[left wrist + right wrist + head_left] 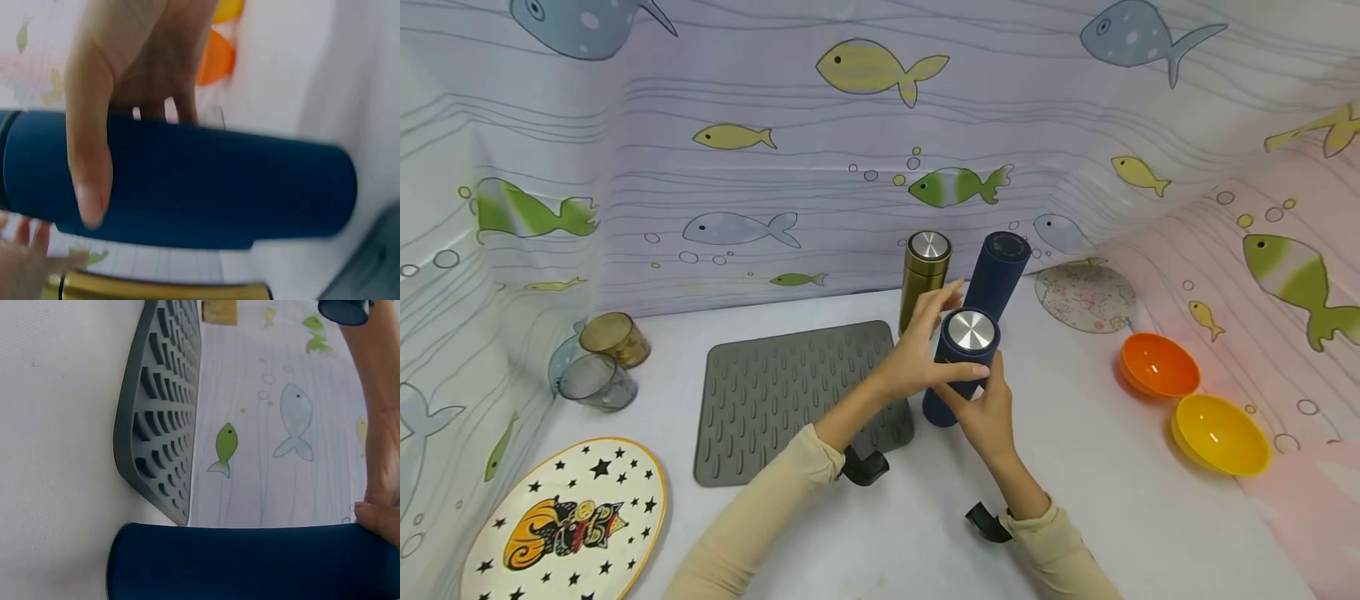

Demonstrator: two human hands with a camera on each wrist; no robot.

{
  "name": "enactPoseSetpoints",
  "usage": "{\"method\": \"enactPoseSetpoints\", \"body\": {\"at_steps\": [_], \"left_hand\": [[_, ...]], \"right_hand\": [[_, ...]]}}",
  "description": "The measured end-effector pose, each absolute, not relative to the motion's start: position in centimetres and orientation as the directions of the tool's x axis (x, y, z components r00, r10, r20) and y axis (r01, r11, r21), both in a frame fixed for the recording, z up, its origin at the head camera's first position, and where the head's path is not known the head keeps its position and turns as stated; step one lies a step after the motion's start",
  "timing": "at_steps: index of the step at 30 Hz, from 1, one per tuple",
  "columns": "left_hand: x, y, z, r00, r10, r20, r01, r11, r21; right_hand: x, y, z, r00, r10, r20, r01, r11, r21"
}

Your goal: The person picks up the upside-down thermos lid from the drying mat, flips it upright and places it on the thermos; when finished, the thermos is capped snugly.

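In the head view, a dark blue thermos [955, 367] with a silver top is between both hands; whether its base touches the table I cannot tell. My left hand [917, 354] holds it near the top, thumb across the front. Lower down, my right hand [988, 412] grips its body. The left wrist view shows this blue thermos [206, 178] with the right thumb laid over its side. Just behind stands a second dark blue thermos [996, 279] with a black top. A gold thermos [917, 283] is beside it, beyond my left fingers.
A grey ridged mat [797, 400] lies left of the thermoses. Two tinted glasses, one brown [617, 337] and one grey [598, 383], are farther left, above an oval plate [632, 492]. To the right sit an orange bowl [1159, 365], a yellow bowl [1221, 433] and a patterned disc [1086, 296].
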State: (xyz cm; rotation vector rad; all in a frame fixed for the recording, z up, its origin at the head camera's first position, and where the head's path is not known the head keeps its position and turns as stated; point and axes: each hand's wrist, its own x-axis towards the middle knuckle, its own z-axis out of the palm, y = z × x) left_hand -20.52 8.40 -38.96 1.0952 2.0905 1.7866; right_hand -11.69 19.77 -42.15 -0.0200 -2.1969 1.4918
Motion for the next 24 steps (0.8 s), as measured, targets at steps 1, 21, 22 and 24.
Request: {"method": "enactPoseSetpoints", "body": {"at_steps": [1, 21, 22, 24], "left_hand": [[-20.5, 8.5, -39.1, -0.723, 0.608, 0.328, 0.428, 0.021, 0.904], [-20.9, 8.9, -39.4, -0.66, 0.665, 0.349, 0.428, -0.05, 0.903], [-20.9, 9.0, -39.4, -0.672, 0.649, 0.355, 0.447, -0.026, 0.894], [-20.9, 8.9, -39.3, -0.687, 0.634, 0.354, 0.439, -0.024, 0.898]], "right_hand": [[-11.7, 19.8, -42.2, -0.887, 0.274, 0.371, -0.244, 0.403, -0.882], [-11.9, 20.1, -43.3, -0.914, 0.268, 0.306, -0.205, 0.346, -0.916], [-11.9, 20.1, -43.3, -0.912, 0.269, 0.31, -0.208, 0.347, -0.915], [-11.8, 20.0, -43.0, -0.911, 0.269, 0.311, -0.206, 0.357, -0.911]]}}
